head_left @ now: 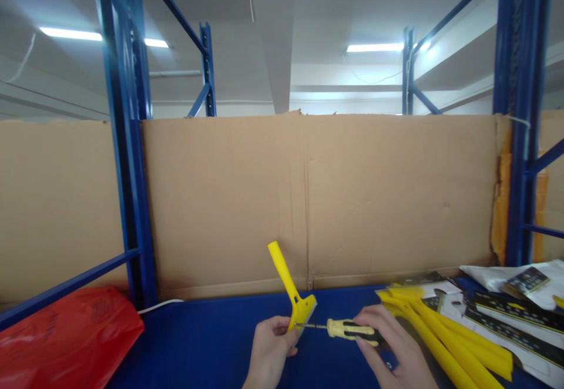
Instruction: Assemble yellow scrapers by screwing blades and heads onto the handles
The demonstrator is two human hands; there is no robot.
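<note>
A yellow scraper (pixel 286 280) with a round handle is held upright and tilted left, its metal blade edge facing right. My left hand (pixel 269 345) pinches the lower end of its head. My right hand (pixel 392 342) grips a screwdriver (pixel 346 329) with a cream and black handle. The screwdriver lies almost level, its shaft pointing left, and the tip meets the scraper head close to my left fingers. Whether the tip sits in a screw is too small to tell.
Several yellow scraper handles (pixel 449 336) lie piled at right, beside black-and-white packaging (pixel 520 324). A red plastic bag (pixel 66 336) rests at left. The blue shelf surface (pixel 211 342) is backed by a cardboard panel (pixel 229 201) between blue rack posts (pixel 132 142).
</note>
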